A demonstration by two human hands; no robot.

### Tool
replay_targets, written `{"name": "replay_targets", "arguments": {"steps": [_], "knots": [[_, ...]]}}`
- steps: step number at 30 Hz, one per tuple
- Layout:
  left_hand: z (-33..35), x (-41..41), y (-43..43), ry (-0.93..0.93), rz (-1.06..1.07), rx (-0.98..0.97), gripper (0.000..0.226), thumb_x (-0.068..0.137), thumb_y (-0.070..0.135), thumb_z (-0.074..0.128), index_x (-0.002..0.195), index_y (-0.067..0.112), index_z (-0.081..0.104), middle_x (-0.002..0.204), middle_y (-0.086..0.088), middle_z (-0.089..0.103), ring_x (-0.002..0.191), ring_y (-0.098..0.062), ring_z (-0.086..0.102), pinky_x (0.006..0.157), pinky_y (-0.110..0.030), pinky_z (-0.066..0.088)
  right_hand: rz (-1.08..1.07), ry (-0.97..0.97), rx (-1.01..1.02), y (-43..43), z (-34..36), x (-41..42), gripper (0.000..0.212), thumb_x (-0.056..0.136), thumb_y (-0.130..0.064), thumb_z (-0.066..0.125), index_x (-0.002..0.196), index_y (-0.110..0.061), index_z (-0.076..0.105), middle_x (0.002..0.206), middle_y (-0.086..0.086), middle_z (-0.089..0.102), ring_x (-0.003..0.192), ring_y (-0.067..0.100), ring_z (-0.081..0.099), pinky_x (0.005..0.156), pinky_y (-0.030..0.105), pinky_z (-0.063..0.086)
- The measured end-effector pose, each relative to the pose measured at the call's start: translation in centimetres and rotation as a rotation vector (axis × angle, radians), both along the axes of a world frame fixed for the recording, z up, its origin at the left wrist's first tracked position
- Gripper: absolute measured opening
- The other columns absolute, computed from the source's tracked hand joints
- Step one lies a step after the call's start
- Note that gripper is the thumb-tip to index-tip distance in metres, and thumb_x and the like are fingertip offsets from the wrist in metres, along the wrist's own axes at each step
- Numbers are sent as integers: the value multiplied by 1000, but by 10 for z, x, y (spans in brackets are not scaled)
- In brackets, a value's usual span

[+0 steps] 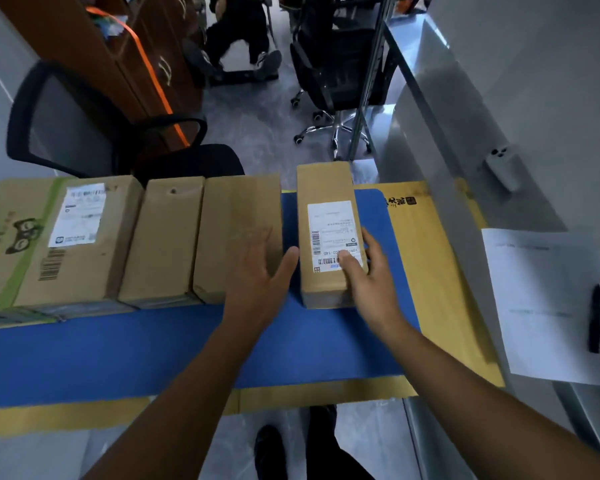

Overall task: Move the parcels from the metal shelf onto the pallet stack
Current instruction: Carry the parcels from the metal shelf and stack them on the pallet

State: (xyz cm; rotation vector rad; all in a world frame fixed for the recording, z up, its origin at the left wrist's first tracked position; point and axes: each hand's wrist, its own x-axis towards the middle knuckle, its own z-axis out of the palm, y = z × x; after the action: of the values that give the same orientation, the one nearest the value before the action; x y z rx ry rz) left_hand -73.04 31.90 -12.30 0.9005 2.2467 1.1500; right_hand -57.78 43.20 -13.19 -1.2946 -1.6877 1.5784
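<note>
A narrow brown parcel [326,188] with a white shipping label lies on the blue mat [153,348] that covers the cardboard-topped stack. My right hand [368,278] grips its near right end, thumb on the label and fingers down the right side. My left hand [260,271] is spread with straight fingers beside the parcel's left side, lying over a plain brown parcel [236,209]. Further left stand a second plain parcel [163,237] and a large labelled carton [49,237] with green tape, all in a row.
The grey metal shelf [465,116] runs along the right, holding a sheet of paper [541,306], a black pen [595,318] and a small grey device [503,168]. A black office chair [84,126] stands behind the parcels, another chair [333,64] and a seated person [239,29] further back.
</note>
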Motion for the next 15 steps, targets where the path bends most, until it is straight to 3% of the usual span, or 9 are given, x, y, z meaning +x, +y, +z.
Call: {"name": "replay_targets", "arguments": {"steps": [2,5,8,15], "knots": [[-7,-8,8,60,-11,-83,78,97,65,52,160,23,33,163,-4,38,149,-24,36,121,-52,33,7,-10,-8,7,-8,-10,67,99,-42,66,159,-33,39,145,-1,54,135,14,54,116,48,44],[-11,-11,13,112,-7,-129,82,95,69,50,158,19,36,158,-7,43,145,-26,41,118,-51,37,25,-12,-6,12,-17,-23,61,103,-32,65,159,-30,40,144,1,54,136,16,53,116,49,45],[-9,-8,16,184,19,-147,86,88,75,42,152,18,44,149,-6,52,135,-24,50,112,-47,43,44,-10,-2,16,-20,-29,62,103,-30,66,159,-30,40,146,0,53,137,15,53,116,47,45],[-12,-6,17,230,12,-150,72,95,62,53,150,17,48,145,-5,55,131,-25,52,111,-47,43,75,-19,6,16,-20,-30,62,100,-37,66,157,-38,41,144,-10,53,137,5,49,117,43,43]]}}
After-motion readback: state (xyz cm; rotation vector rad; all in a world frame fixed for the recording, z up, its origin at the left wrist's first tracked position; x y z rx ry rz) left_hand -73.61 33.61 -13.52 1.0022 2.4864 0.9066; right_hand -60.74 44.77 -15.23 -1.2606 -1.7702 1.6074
